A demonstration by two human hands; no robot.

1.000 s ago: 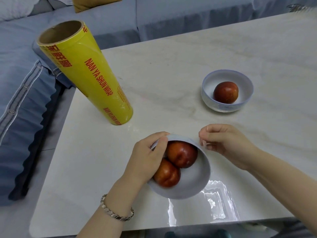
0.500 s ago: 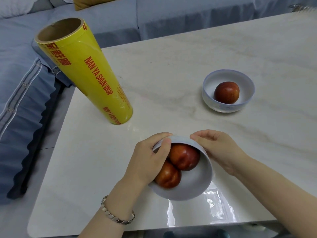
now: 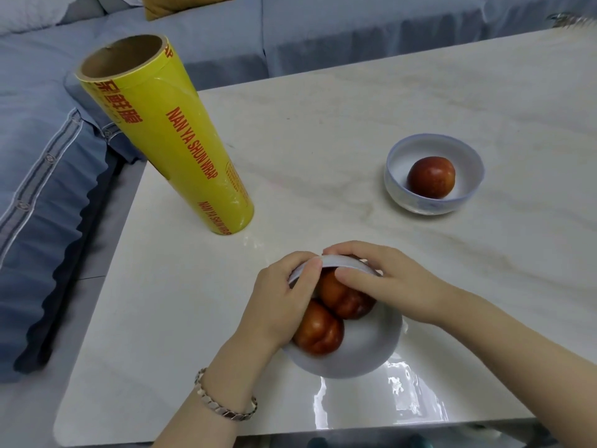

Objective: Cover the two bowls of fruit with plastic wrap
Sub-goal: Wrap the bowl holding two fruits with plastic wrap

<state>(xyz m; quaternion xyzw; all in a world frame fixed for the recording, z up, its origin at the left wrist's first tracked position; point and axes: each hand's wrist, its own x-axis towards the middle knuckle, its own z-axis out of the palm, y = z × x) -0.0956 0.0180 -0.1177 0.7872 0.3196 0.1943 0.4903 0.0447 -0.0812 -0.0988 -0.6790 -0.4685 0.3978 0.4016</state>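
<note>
A white bowl (image 3: 365,354) with two red fruits (image 3: 318,333) sits near the table's front edge, tilted toward me. My left hand (image 3: 281,305) grips its left rim, thumb over the edge. My right hand (image 3: 387,282) lies over the far rim, fingers curled behind it and thumb across the upper fruit. Clear plastic wrap seems to lie over the bowl, but I cannot tell for sure. A second white bowl (image 3: 400,189) with one red fruit (image 3: 431,177) stands uncovered at the right. A tall yellow roll of plastic wrap (image 3: 171,137) stands upright at the left.
The white marble table (image 3: 323,124) ends at a glossy front edge just below the near bowl. A blue sofa with cushions (image 3: 48,195) runs along the left and back sides.
My right hand moved left from beside the bowl onto its far rim and over the upper fruit. My left hand kept its grip on the left rim.
</note>
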